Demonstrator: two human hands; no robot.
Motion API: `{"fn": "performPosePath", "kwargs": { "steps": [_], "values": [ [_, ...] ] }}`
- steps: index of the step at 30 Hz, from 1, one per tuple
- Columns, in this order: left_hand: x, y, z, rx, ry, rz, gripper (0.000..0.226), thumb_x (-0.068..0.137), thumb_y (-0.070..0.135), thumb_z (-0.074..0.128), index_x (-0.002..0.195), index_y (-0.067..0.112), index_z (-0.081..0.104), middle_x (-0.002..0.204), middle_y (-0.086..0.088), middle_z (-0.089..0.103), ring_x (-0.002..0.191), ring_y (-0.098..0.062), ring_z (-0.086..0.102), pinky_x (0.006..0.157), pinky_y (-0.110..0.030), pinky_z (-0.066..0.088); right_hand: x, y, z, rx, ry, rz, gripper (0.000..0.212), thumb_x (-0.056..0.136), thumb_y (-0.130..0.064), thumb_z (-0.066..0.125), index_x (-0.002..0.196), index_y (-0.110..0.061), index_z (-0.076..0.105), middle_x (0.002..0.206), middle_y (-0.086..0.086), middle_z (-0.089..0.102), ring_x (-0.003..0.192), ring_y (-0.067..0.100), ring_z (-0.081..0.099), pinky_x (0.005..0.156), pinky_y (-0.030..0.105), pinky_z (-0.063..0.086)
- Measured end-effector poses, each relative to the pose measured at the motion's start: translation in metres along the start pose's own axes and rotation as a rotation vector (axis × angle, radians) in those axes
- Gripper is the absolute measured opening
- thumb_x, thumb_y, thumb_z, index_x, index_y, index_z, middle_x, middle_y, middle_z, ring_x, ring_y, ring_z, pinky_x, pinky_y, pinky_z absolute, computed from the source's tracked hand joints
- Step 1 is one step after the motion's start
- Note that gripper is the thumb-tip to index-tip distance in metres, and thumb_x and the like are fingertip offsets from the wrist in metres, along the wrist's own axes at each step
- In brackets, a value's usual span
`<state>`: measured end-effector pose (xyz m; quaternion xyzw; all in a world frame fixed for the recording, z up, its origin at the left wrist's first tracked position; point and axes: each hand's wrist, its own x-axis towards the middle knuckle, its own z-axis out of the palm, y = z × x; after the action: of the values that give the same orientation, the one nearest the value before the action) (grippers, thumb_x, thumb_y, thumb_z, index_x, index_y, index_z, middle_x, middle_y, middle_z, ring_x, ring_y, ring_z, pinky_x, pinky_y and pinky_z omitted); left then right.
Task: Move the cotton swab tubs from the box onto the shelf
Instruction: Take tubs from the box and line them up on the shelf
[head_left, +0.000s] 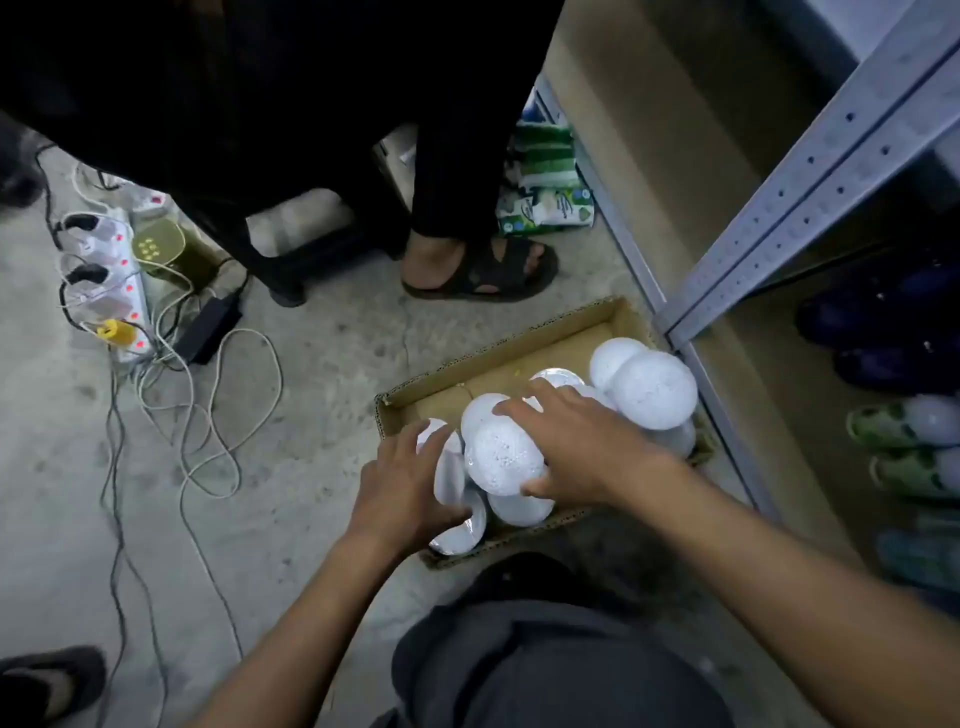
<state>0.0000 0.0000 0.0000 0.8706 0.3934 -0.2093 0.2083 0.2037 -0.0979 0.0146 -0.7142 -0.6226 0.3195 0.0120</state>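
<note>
- Your left hand (402, 483) and right hand (576, 452) each grip tubs (501, 460) inside the box (498, 358).
- Many tubs remain; the shelf (810, 197) awaits them.

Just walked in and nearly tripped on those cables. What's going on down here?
A person is crouched over a cardboard box on the floor beside a metal shelf. Both hands are in the box: the right hand grips a white cotton swab tub, and the left hand holds another tub. More tubs remain in the box.
</note>
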Motion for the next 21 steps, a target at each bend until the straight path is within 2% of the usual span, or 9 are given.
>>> {"fn": "performPosePath", "kwargs": {
  "steps": [4, 9, 17, 21],
  "values": [
    [0.011, -0.013, 0.021, 0.001, 0.033, -0.016, 0.104, 0.063, 0.065, 0.074, 0.151, 0.04, 0.024, 0.155, 0.011, 0.024, 0.136, -0.022, 0.034, 0.102, -0.042, 0.042, 0.029, 0.009, 0.025, -0.163, 0.033, -0.15, 0.093, 0.068, -0.051, 0.079, 0.145, -0.028, 0.033, 0.146, 0.007, 0.04, 0.123, 0.031, 0.048, 0.099, 0.04, 0.04],
    [0.012, -0.024, 0.037, -0.065, 0.11, 0.026, 0.101, 0.06, 0.067, 0.076, 0.146, 0.044, 0.029, 0.148, 0.014, 0.031, 0.13, -0.02, 0.04, 0.099, -0.042, 0.045, 0.047, 0.008, 0.046, -0.304, 0.049, -0.246, 0.105, 0.061, -0.064, 0.079, 0.147, -0.025, 0.033, 0.149, 0.009, 0.04, 0.125, 0.033, 0.049, 0.109, 0.046, 0.035],
    [0.011, -0.028, 0.044, -0.137, 0.145, 0.072, 0.107, 0.06, 0.056, 0.081, 0.148, 0.039, 0.022, 0.143, 0.008, 0.026, 0.128, -0.023, 0.035, 0.094, -0.042, 0.049, 0.039, -0.006, 0.051, -0.384, 0.069, -0.18, 0.113, 0.064, -0.063, 0.081, 0.152, -0.02, 0.025, 0.15, 0.01, 0.036, 0.129, 0.035, 0.046, 0.116, 0.049, 0.026],
    [0.007, -0.031, 0.045, -0.129, 0.107, 0.04, 0.104, 0.063, 0.051, 0.08, 0.148, 0.035, 0.022, 0.144, 0.003, 0.025, 0.126, -0.027, 0.037, 0.09, -0.045, 0.051, 0.034, -0.007, 0.052, -0.371, 0.054, -0.165, 0.114, 0.066, -0.059, 0.08, 0.155, -0.022, 0.02, 0.15, 0.008, 0.035, 0.13, 0.032, 0.044, 0.116, 0.047, 0.026]
  ]
}}
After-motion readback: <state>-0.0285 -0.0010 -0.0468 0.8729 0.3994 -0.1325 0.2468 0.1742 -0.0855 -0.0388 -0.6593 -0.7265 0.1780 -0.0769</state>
